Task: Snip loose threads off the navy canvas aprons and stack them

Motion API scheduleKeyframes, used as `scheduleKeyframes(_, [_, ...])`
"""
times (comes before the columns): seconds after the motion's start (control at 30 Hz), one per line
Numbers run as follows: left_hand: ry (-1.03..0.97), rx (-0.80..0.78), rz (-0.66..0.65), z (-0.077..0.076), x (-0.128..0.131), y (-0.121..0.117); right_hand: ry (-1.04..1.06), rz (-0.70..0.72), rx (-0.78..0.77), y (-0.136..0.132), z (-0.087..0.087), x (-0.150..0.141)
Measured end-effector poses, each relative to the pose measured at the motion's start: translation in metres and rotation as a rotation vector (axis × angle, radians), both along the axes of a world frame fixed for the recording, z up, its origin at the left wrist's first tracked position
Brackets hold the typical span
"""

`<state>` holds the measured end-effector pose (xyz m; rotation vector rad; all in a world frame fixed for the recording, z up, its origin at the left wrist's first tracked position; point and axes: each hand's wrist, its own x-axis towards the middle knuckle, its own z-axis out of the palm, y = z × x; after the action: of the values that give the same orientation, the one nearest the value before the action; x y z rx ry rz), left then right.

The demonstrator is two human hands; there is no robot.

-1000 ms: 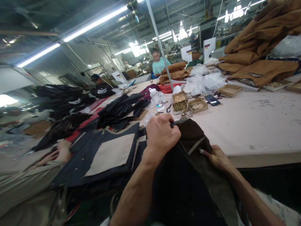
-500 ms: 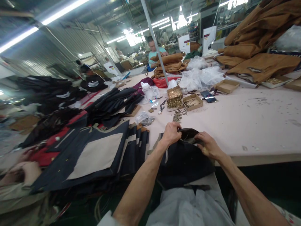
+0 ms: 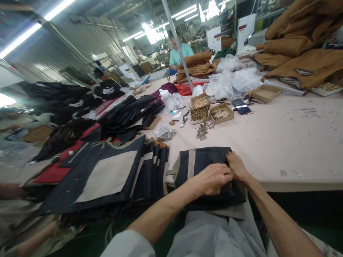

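The dark cloth piece [image 3: 208, 155] lies at the near edge of the table [image 3: 270, 142], its lower part reaching toward the person's lap, probably to keep it close for both hands. The right hand [image 3: 238, 166] pinches its upper right corner, likely steadying it; the left hand [image 3: 215, 176], fingers curled closed, appears to grip the cloth just beside, fingertips partly hidden. The left forearm slants across the cloth. A stack of cloth [image 3: 125, 153] rests leftward, seemingly within reach; small boxes [image 3: 226, 120] sit beyond.
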<state>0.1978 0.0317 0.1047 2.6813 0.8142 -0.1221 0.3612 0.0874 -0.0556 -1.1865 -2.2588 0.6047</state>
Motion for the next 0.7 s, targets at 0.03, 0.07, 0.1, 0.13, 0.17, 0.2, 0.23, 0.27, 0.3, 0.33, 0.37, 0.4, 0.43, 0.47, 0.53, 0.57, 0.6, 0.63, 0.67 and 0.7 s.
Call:
scheduleKeyframes(0.03, [0.027,-0.05,-0.03,-0.002,0.0,-0.005,-0.006,-0.007,0.004,0.0,-0.001,0.0])
scheduleKeyframes(0.07, [0.061,-0.092,-0.021,-0.004,0.0,-0.011,-0.017,-0.018,0.008,0.001,-0.002,0.0])
scheduleKeyframes(0.1, [0.099,-0.121,0.026,-0.005,-0.002,-0.016,-0.037,-0.03,0.01,0.001,-0.003,-0.001])
scheduleKeyframes(0.13, [0.135,-0.131,0.1,-0.006,-0.004,-0.02,-0.066,-0.037,0.008,0.0,-0.004,-0.001])
scheduleKeyframes(0.17, [0.163,-0.12,0.183,-0.007,-0.007,-0.023,-0.097,-0.041,0.004,0.0,-0.005,-0.001])
scheduleKeyframes(0.2, [0.185,-0.094,0.256,-0.007,-0.011,-0.026,-0.125,-0.042,-0.003,0.0,-0.006,-0.002])
scheduleKeyframes(0.23, [0.2,-0.056,0.315,-0.007,-0.014,-0.027,-0.143,-0.048,-0.011,0.0,-0.006,-0.002])
scheduleKeyframes(0.27, [0.212,-0.013,0.358,-0.006,-0.018,-0.026,-0.145,-0.051,-0.02,0.0,-0.006,-0.002])
scheduleKeyframes(0.3, [0.226,0.028,0.392,-0.006,-0.022,-0.024,-0.13,-0.05,-0.032,0.0,-0.006,-0.002])
scheduleKeyframes(0.33, [0.24,0.065,0.424,-0.007,-0.025,-0.021,-0.098,-0.041,-0.047,0.001,-0.006,-0.001])
scheduleKeyframes(0.37, [0.255,0.101,0.462,-0.008,-0.029,-0.016,-0.052,-0.028,-0.064,0.001,-0.006,0.0])
scheduleKeyframes(0.4, [0.267,0.131,0.5,-0.01,-0.032,-0.011,0.006,-0.009,-0.083,0.002,-0.007,0.002])
scheduleKeyframes(0.43, [0.276,0.15,0.536,-0.013,-0.035,-0.005,0.072,0.01,-0.102,0.002,-0.008,0.003])
scheduleKeyframes(0.47, [0.283,0.156,0.569,-0.017,-0.037,0.0,0.141,0.028,-0.119,0.003,-0.009,0.005])
scheduleKeyframes(0.53, [0.286,0.157,0.628,-0.025,-0.04,0.008,0.269,0.053,-0.15,0.004,-0.011,0.009])
scheduleKeyframes(0.57, [0.283,0.163,0.661,-0.03,-0.041,0.01,0.321,0.065,-0.163,0.004,-0.013,0.011])
scheduleKeyframes(0.6, [0.274,0.178,0.696,-0.035,-0.041,0.011,0.361,0.078,-0.177,0.004,-0.013,0.012])
scheduleKeyframes(0.63, [0.259,0.204,0.734,-0.039,-0.041,0.01,0.393,0.087,-0.189,0.003,-0.014,0.012])
scheduleKeyframes(0.67, [0.24,0.229,0.766,-0.044,-0.042,0.008,0.416,0.093,-0.198,0.003,-0.014,0.013])
scheduleKeyframes(0.7, [0.218,0.252,0.796,-0.048,-0.043,0.005,0.435,0.093,-0.201,0.002,-0.013,0.013])
